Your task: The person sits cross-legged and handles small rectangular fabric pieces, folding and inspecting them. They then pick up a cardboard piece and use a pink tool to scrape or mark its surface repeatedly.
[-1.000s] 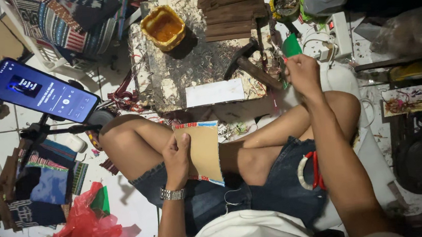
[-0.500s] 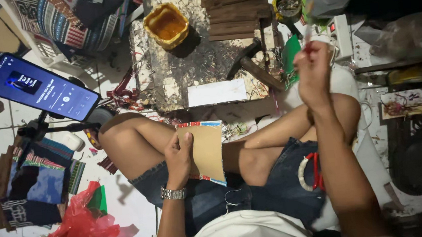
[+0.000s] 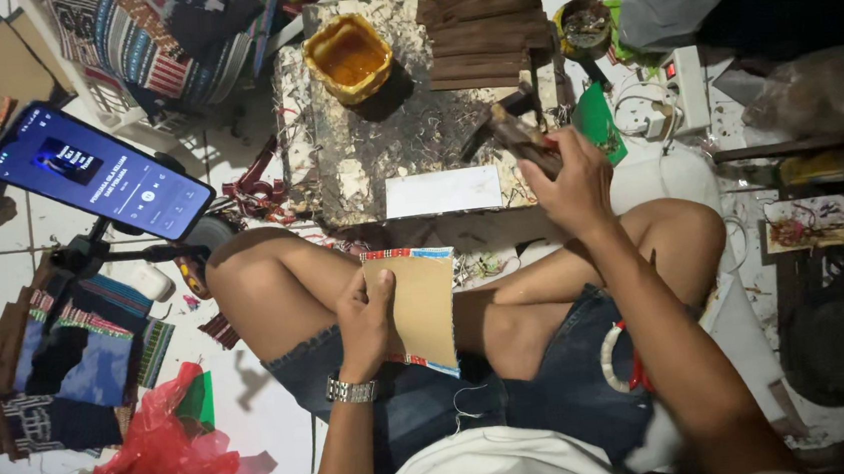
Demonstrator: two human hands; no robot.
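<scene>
Down on my lap, left hand pinches the tan card; right hand is wrapped tight round a hammer.

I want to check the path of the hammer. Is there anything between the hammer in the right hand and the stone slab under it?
Nothing visible blocks it. The right hand holds the hammer just over the stone slab; a white card lies on the slab beside it.
</scene>
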